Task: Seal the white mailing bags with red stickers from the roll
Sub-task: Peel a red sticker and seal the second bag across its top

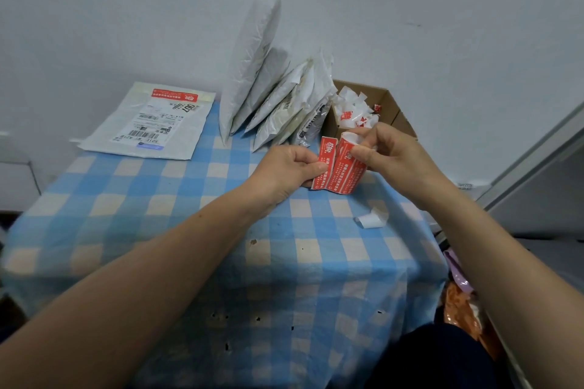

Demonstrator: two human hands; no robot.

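Grip: left hand point(294, 169) pinches a part-peeled red sticker point(325, 164) between thumb and curled fingers; right hand point(390, 151) pinches the top rim of the sticker roll point(347, 170).
Pose: both forearms reach forward, hands close together over the table's far side.
Bags: white mailing bags point(268, 88) lean on the wall just behind the hands; a sealed bag point(148, 126) lies flat, far left.
Around: cardboard box point(384, 98) holding backing scraps point(350, 112); one loose scrap point(371, 220) on the checked cloth point(189, 230).
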